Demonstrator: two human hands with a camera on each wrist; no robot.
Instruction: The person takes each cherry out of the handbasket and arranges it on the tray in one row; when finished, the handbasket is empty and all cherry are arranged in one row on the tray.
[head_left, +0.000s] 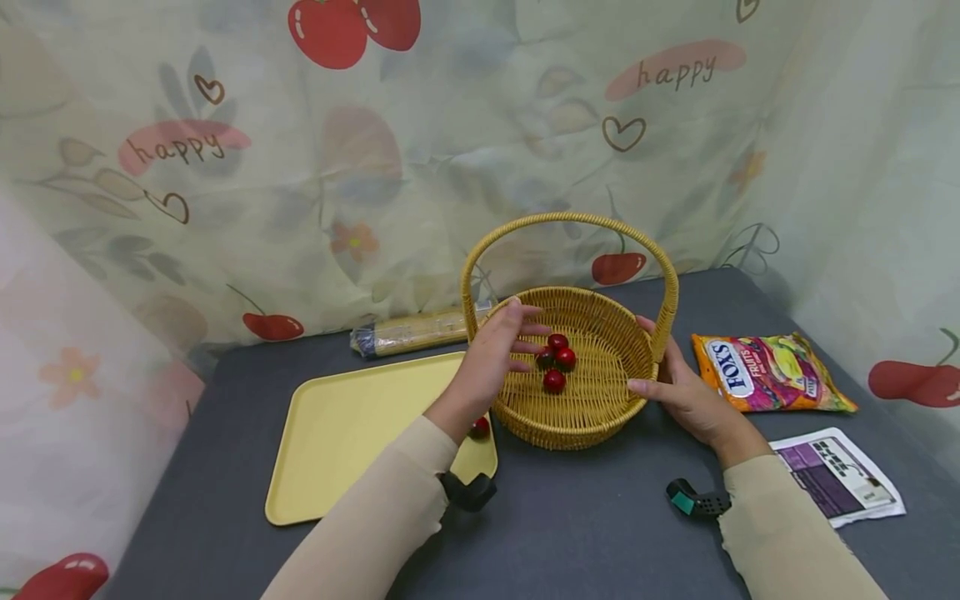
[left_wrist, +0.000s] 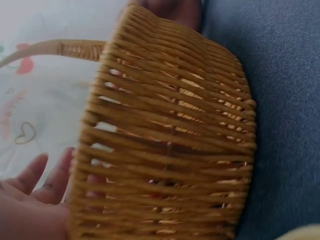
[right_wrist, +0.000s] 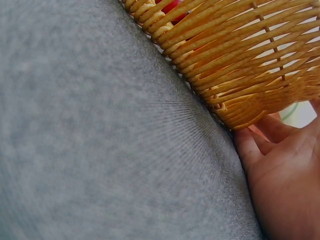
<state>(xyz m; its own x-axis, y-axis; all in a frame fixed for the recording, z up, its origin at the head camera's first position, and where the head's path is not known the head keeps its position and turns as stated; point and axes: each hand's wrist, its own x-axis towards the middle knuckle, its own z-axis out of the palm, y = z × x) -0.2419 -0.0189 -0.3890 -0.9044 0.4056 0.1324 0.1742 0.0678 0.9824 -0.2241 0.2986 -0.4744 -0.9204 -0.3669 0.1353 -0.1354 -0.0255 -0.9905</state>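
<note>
A round wicker basket [head_left: 517, 427] with a tall arched handle stands on the dark table. Several dark red cherries [head_left: 554, 381] lie together on its bottom. My left hand [head_left: 487, 358] is at the left rim, its fingers extended over the inside, above and left of the cherries; in the left wrist view the woven wall hides part of them. On the opposite side my right hand [head_left: 686, 396] grips the rim by the handle's foot, thumb toward the inside. Past my left wrist, a red cherry [head_left: 479, 428] shows on the yellow tray [head_left: 352, 425], partly covered by my arm.
Behind the tray lies a long clear-wrapped pack [head_left: 412, 332]. To the right are a colourful FOX'S candy bag [head_left: 772, 372] and a white and purple packet [head_left: 840, 475], partly behind my right sleeve. A printed curtain [head_left: 450, 167] hangs along the table's back.
</note>
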